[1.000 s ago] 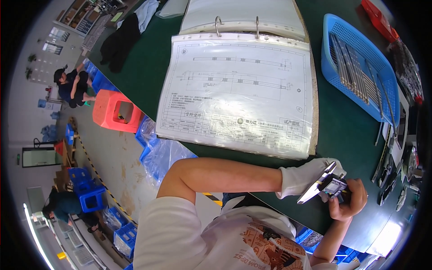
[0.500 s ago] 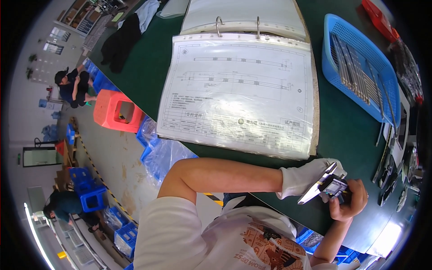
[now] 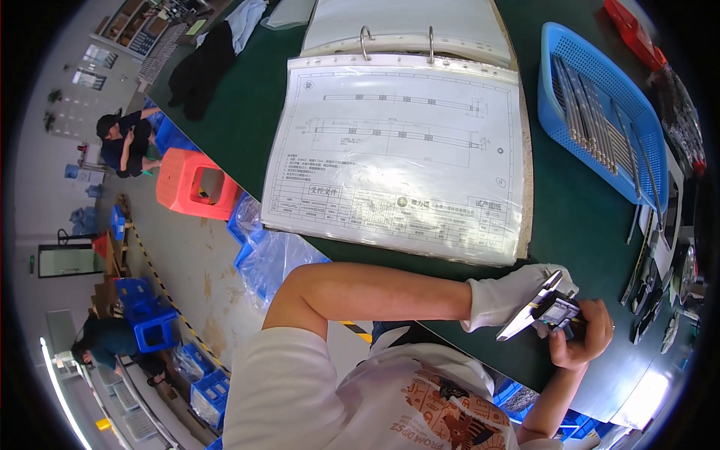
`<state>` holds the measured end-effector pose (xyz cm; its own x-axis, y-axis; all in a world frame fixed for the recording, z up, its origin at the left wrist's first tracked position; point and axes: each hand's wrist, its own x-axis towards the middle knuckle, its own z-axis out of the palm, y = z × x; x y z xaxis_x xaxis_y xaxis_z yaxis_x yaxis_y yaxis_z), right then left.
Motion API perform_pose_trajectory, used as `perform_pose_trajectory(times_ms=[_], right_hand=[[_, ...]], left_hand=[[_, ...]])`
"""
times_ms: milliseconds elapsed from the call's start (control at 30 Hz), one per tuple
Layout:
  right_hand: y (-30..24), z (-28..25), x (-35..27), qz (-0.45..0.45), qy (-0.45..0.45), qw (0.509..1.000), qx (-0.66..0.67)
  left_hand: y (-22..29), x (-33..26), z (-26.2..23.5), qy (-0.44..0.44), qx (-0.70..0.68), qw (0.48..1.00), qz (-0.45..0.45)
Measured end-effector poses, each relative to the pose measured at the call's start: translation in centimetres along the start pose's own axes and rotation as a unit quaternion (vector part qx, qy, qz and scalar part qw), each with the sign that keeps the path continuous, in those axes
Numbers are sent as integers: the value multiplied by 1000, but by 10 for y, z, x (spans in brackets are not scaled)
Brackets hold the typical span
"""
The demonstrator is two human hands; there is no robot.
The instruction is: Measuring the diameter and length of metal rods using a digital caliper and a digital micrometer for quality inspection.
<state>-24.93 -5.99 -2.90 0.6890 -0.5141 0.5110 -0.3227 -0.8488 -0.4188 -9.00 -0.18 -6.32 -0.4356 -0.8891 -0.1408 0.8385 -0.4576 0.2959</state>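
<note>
A digital caliper (image 3: 556, 311) with a black display housing and pale metal jaws is held above the right part of the green table. My left hand (image 3: 517, 291), in a white glove, reaches across from the left and closes on the caliper from behind; its fingers are mostly hidden. My right hand (image 3: 589, 334) is bare, with its thumb and curled fingers around the near end of the caliper. Just beyond my left forearm lies an opened ring binder (image 3: 397, 165), showing a sleeved technical drawing of long rods.
At the right, a blue perforated basket (image 3: 551, 45) holds several metal rods (image 3: 585, 112). Several hand tools (image 3: 649, 289) lie along the right edge, below a red bin (image 3: 634, 34). Dark cloth (image 3: 202, 75) is at the far left; a red stool (image 3: 176, 184) stands beside the table. Two people are farther off.
My hands and the caliper stay in nearly the same place. A person in the left background has shifted slightly.
</note>
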Motion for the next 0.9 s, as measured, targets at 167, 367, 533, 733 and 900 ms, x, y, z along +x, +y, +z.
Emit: perform_pose_trajectory(times_ms=[167, 367, 533, 733, 900], right_hand=[[0, 1, 1, -2, 6, 1000, 2], [0, 1, 1, 3, 9, 1000, 0], [0, 2, 1, -1, 11, 1000, 2], [1, 0, 0, -4, 3, 1000, -1], [1, 1, 1, -6, 3, 1000, 2]], left_hand=[[1, 0, 1, -4, -20, 1000, -6], [3, -2, 2, -11, -5, 1000, -3], [1, 0, 0, -6, -2, 1000, -4], [1, -2, 2, -6, -1, 1000, 2], [1, -3, 1, -16, 11, 1000, 10]])
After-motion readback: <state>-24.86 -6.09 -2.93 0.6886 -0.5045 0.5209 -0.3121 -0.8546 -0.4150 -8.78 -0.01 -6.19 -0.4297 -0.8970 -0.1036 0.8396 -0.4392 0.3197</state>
